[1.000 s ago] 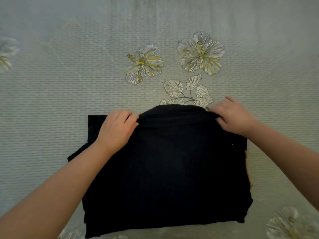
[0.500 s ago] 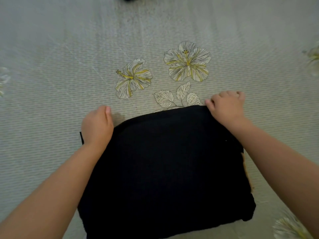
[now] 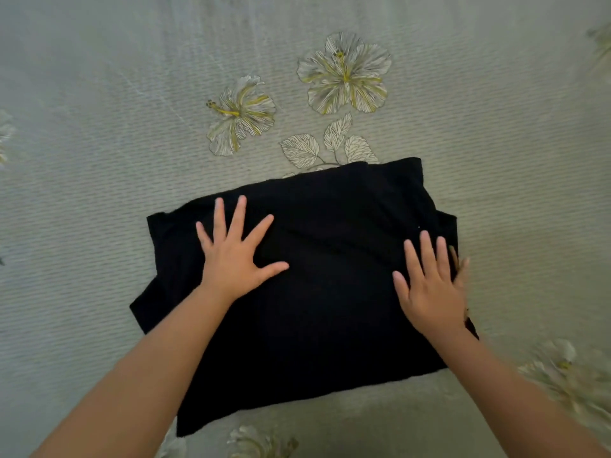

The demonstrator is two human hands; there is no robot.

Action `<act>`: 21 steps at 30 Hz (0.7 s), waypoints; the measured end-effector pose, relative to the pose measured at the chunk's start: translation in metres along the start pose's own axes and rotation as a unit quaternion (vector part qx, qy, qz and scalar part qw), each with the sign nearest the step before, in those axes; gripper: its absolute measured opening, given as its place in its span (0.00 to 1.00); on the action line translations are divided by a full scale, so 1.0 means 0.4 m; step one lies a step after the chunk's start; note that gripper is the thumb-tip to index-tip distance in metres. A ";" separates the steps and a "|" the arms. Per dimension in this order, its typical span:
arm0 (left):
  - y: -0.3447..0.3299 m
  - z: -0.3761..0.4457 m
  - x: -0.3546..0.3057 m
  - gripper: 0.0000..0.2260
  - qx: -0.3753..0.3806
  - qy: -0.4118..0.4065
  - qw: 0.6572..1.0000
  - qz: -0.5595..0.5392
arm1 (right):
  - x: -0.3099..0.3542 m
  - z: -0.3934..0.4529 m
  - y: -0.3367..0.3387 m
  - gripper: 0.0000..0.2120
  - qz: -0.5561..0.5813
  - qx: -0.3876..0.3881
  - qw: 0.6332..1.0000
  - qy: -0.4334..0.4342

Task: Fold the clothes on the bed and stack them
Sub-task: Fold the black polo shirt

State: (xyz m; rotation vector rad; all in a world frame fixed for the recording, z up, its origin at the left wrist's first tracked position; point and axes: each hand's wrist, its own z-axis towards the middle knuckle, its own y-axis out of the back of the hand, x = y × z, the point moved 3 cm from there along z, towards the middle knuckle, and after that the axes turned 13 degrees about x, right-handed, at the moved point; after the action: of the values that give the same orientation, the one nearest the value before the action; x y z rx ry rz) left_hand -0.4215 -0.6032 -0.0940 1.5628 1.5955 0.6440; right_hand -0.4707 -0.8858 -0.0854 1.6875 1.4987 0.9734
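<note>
Both hands lie flat on the black garment (image 3: pixel 317 292), palms down and gripping nothing. Left hand (image 3: pixel 231 256) rests on the upper left part of the cloth with its fingers straight and spread wide, thumb pointing toward the middle. Right hand (image 3: pixel 429 285) rests near the cloth's right edge with its fingers straight and closer together; its outermost finger is blurred against the edge, so I cannot tell whether that finger touches cloth or sheet. Bare forearms enter from the bottom corners and are cut off by the frame. Folded into a rough rectangle, the garment lies on the bed (image 3: pixel 99 160), tilted so its far right corner sits highest in view. What kind of garment it is cannot be made out: the cloth is so dark that seams and layers hardly show, apart from faint creases between the hands and a lower layer sticking out at the left and right edges. Its far edge covers the base of the leaves (image 3: pixel 330 143) printed under two flowers (image 3: pixel 344 74) on the sheet. More printed flowers at the frame edges are cut off or blurred.
</note>
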 end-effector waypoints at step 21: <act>0.138 0.117 -0.496 0.22 0.002 -0.294 0.946 0.136 | -0.095 -0.184 -0.037 0.30 0.231 0.015 0.940 -0.250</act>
State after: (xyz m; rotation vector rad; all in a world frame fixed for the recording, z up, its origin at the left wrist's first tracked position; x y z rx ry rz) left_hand -0.3672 -0.7996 -0.0382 1.7822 0.9470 0.2681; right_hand -0.5442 -0.9213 -0.0653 2.1595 0.8047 0.6642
